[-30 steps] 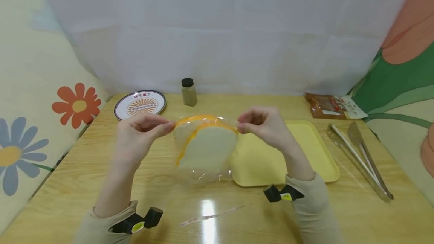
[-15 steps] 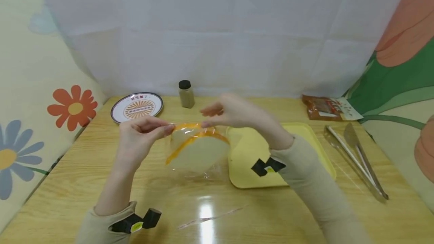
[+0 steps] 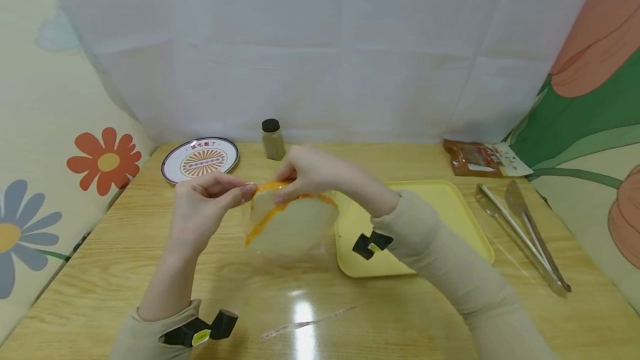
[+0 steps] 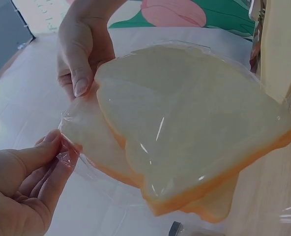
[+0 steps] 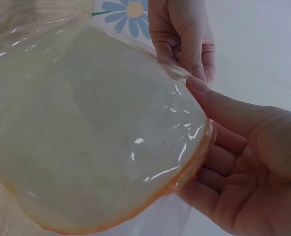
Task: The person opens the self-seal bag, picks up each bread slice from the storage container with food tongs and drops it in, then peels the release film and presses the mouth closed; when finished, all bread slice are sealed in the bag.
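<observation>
Pale bread slices (image 3: 302, 226) with orange crusts hang over the table inside a clear plastic bag (image 4: 67, 118). My left hand (image 3: 202, 199) pinches the bag's upper left corner between thumb and fingers. On the crust's top edge, close beside it, my right hand (image 3: 312, 171) grips the bagged slices, thumb on the near face and fingers behind. The right wrist view shows that thumb (image 5: 229, 108) reaching along the film near the left hand (image 5: 185, 39). One slice overlaps another in the left wrist view, hiding part of it.
A yellow tray (image 3: 465, 226) lies right of the bag. Beyond it are tongs (image 3: 520, 232), a spatula (image 3: 530, 221) and a brown food packet (image 3: 475, 159). A patterned plate (image 3: 175, 168) and black-capped jar (image 3: 273, 140) stand at the back. A thin twisted strip (image 3: 310, 322) lies in front.
My right hand has let go of the bag's right corner, moved left over the top edge and taken hold nearer my left hand. The left hand keeps its pinch; the bag's right side has sagged.
</observation>
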{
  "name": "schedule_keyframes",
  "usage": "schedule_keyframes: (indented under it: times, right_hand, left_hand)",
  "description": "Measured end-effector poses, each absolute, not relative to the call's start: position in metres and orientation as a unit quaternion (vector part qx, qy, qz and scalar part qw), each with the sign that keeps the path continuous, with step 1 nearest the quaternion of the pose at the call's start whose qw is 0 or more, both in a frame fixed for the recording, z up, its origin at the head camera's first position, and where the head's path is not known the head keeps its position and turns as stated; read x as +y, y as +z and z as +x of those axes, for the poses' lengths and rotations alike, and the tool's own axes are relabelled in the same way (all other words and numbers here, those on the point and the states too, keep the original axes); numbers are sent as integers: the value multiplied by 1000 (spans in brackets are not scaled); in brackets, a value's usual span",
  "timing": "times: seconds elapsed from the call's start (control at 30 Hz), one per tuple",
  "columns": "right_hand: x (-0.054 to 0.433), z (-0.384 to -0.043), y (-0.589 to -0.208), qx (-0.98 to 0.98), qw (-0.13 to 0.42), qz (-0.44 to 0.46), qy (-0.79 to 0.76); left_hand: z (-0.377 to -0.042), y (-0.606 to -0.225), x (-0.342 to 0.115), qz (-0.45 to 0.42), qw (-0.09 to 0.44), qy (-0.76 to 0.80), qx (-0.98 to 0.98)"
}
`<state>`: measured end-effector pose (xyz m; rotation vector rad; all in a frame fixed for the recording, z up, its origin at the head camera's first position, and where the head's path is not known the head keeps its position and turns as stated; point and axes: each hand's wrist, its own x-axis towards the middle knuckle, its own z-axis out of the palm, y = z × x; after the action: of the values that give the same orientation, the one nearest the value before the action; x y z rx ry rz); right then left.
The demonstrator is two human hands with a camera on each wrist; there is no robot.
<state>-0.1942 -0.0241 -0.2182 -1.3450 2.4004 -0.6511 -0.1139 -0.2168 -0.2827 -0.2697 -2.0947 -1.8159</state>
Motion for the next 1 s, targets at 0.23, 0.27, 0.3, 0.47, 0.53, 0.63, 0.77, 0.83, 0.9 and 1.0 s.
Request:
schedule_keyframes:
  times: [0.23, 0.27, 0.3, 0.47, 0.53, 0.63, 0.77, 0.83, 0.9, 1.0]
  right_hand:
    - [-9, -198, -224, 822, 177, -477, -257]
    - [-7, -198, -224, 820, 178, -479, -257]
    - [-5, -199, -225, 819, 180, -480, -258]
    - [8, -201, -227, 816, 195, -479, -259]
    - [14, -203, -229, 819, 201, -470, -261]
    - [25, -206, -235, 829, 198, -448, -268]
    - [33, -209, -241, 842, 179, -427, -278]
    - [36, -209, -245, 841, 175, -419, -294]
    - [40, -211, -250, 838, 178, -401, -323]
    - [46, -213, -259, 829, 189, -359, -384]
  left_hand:
    - [-114, -283, -216, -101, 166, -648, -736]
    - [-114, -283, -216, -100, 166, -648, -736]
    - [-114, -283, -216, -100, 165, -648, -737]
    - [-115, -284, -218, -103, 176, -647, -735]
    - [-116, -284, -219, -108, 185, -653, -726]
    - [-118, -284, -220, -113, 205, -668, -706]
    - [-119, -284, -224, -111, 210, -682, -692]
    - [-118, -284, -226, -108, 207, -684, -692]
    - [-118, -284, -227, -104, 205, -688, -689]
    - [-119, -283, -229, -96, 201, -695, -684]
